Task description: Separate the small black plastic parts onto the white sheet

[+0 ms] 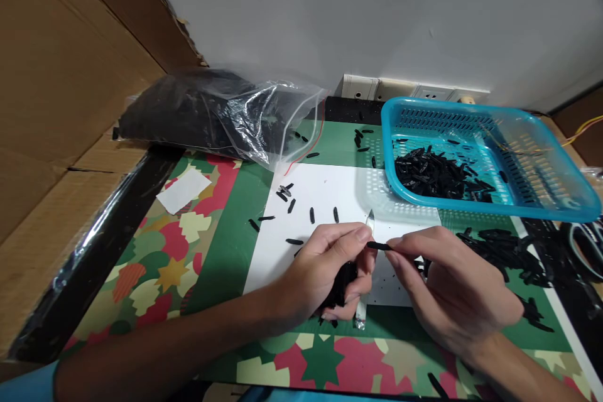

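My left hand (336, 264) is closed over the white sheet (257, 267), with several small black pieces (343, 286) bunched in its palm. A slim pale pointed tool (370, 220) sticks out above and below its fingers. Between the two hands lies a single black strip (378, 245); its left end touches my left fingertips. My right hand (447, 282) pinches the strip's right end between thumb and forefinger. Several loose black pieces (311, 215) are scattered over the sheet, to the left of and above my left hand.
A blue basket (480, 207) with black pieces stands at the back right. A clear bag (211, 113) of dark material lies at the back left. More black pieces (504, 251) and scissors (584, 248) are on the right. A paper scrap (183, 191) lies left. Cardboard (61, 75) borders the left.
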Available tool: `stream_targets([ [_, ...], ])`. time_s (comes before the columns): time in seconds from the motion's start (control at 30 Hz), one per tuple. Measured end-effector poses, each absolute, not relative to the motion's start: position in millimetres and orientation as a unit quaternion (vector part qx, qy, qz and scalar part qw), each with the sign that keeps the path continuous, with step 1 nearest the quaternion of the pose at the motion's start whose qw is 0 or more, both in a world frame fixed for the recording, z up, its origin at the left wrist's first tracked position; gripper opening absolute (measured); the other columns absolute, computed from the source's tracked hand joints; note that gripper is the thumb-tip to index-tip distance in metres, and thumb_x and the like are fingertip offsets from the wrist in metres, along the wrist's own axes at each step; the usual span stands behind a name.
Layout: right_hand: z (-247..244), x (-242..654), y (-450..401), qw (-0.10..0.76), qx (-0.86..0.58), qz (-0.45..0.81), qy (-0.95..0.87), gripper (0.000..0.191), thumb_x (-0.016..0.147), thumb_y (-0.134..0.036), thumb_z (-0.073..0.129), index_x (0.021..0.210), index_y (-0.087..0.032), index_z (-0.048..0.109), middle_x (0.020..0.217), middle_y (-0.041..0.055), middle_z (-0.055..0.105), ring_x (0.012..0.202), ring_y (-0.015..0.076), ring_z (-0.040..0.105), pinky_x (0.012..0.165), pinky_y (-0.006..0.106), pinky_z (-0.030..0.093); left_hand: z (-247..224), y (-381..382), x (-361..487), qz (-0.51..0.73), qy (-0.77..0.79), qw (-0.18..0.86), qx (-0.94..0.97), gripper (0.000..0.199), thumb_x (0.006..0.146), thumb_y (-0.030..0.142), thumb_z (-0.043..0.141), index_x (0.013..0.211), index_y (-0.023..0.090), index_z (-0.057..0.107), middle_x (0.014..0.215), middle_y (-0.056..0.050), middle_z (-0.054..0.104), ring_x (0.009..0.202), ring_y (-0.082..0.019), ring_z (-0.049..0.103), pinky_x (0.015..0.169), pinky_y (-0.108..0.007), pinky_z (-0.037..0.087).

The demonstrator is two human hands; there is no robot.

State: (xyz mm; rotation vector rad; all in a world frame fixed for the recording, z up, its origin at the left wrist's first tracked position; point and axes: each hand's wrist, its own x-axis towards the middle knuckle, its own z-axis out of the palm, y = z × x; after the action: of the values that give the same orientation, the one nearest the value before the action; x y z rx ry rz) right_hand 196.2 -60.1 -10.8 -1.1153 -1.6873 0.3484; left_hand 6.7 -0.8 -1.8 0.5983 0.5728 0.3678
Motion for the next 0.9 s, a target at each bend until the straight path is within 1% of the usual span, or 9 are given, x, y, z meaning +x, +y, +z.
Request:
stream_targets([
  [0.2, -15, 196, -56, 0.531, -0.487, 0.178, -0.67, 0.018, 0.097, -0.005, 0.073, 0.104, -0.021, 0.076, 0.081, 0.0039, 0.077, 0.067, 0.0186, 0.07, 0.058, 0.032, 0.051, 0, -3, 6, 0.197, 0.267, 0.893, 0.306, 0.044, 0.107, 0.056, 0.055, 0.083, 0.02, 0.054, 0.052, 0.008, 0.046, 0.031, -0.004, 0.03, 0.03, -0.014, 0.025],
  [0.37, -14, 197, -54, 0.516, -0.494, 0.178, -0.677, 0.015, 0.099, -0.008, 0.072, 0.107, -0.021, 0.073, 0.081, 0.003, 0.075, 0.068, 0.0177, 0.069, 0.059, 0.031, 0.05, 1, -4, 6, 0.231, 0.284, 0.873, 0.322, 0.041, 0.107, 0.052, 0.06, 0.081, 0.02, 0.053, 0.053, 0.009, 0.047, 0.033, -0.003, 0.03, 0.033, -0.013, 0.027],
  [0.43, -13, 197, -53, 0.488, -0.512, 0.191, -0.681, 0.01, 0.102, -0.012, 0.069, 0.107, -0.02, 0.071, 0.08, 0.0012, 0.072, 0.064, 0.0148, 0.064, 0.057, 0.029, 0.048, 0, -3, 6, 0.266, 0.302, 0.852, 0.335, 0.042, 0.105, 0.051, 0.063, 0.079, 0.02, 0.052, 0.053, 0.009, 0.048, 0.034, -0.003, 0.032, 0.034, -0.012, 0.027],
  [0.5, -11, 195, -52, 0.442, -0.511, 0.198, -0.711, 0.005, 0.104, -0.014, 0.067, 0.102, -0.019, 0.069, 0.077, -0.0005, 0.067, 0.06, 0.0129, 0.057, 0.055, 0.029, 0.044, -1, -2, 7, 0.299, 0.321, 0.829, 0.346, 0.043, 0.104, 0.051, 0.065, 0.078, 0.02, 0.051, 0.054, 0.009, 0.048, 0.034, -0.002, 0.033, 0.033, -0.012, 0.025],
  [0.57, -11, 192, -53, 0.379, -0.466, 0.188, -0.777, 0.009, 0.104, -0.017, 0.065, 0.095, -0.017, 0.068, 0.074, -0.0001, 0.064, 0.063, 0.0147, 0.053, 0.057, 0.031, 0.04, -2, 0, 8, 0.323, 0.336, 0.812, 0.352, 0.044, 0.104, 0.051, 0.065, 0.078, 0.02, 0.05, 0.054, 0.009, 0.048, 0.033, -0.002, 0.033, 0.033, -0.012, 0.025],
  [0.63, -11, 187, -54, 0.317, -0.394, 0.162, -0.847, 0.014, 0.104, -0.022, 0.065, 0.092, -0.017, 0.07, 0.077, 0.0027, 0.065, 0.07, 0.019, 0.052, 0.062, 0.035, 0.038, -3, 1, 9, 0.337, 0.346, 0.8, 0.356, 0.045, 0.104, 0.052, 0.065, 0.077, 0.019, 0.051, 0.054, 0.008, 0.048, 0.033, -0.002, 0.033, 0.033, -0.012, 0.025],
  [0.7, -14, 184, -57, 0.264, -0.338, 0.152, -0.89, 0.017, 0.106, -0.026, 0.063, 0.096, -0.016, 0.072, 0.086, 0.0056, 0.069, 0.077, 0.022, 0.053, 0.067, 0.038, 0.038, -3, 2, 9, 0.346, 0.35, 0.793, 0.358, 0.046, 0.103, 0.053, 0.067, 0.076, 0.019, 0.05, 0.054, 0.008, 0.048, 0.034, -0.002, 0.034, 0.033, -0.012, 0.025],
  [0.77, -16, 181, -59, 0.236, -0.306, 0.155, -0.909, 0.019, 0.108, -0.027, 0.062, 0.103, -0.014, 0.074, 0.092, 0.0068, 0.071, 0.081, 0.0228, 0.053, 0.069, 0.039, 0.038, -3, 2, 9, 0.354, 0.351, 0.789, 0.359, 0.047, 0.103, 0.053, 0.068, 0.076, 0.019, 0.05, 0.054, 0.009, 0.047, 0.035, -0.002, 0.034, 0.034, -0.012, 0.025],
  [0.9, -18, 179, -60, 0.22, -0.282, 0.174, -0.917, 0.02, 0.111, -0.017, 0.055, 0.108, -0.015, 0.074, 0.09, 0.0045, 0.068, 0.083, 0.0218, 0.052, 0.072, 0.038, 0.038, -3, 4, 7, 0.362, 0.353, 0.785, 0.357, 0.048, 0.103, 0.052, 0.068, 0.075, 0.019, 0.048, 0.055, 0.009, 0.047, 0.035, -0.002, 0.037, 0.034, -0.012, 0.025],
])
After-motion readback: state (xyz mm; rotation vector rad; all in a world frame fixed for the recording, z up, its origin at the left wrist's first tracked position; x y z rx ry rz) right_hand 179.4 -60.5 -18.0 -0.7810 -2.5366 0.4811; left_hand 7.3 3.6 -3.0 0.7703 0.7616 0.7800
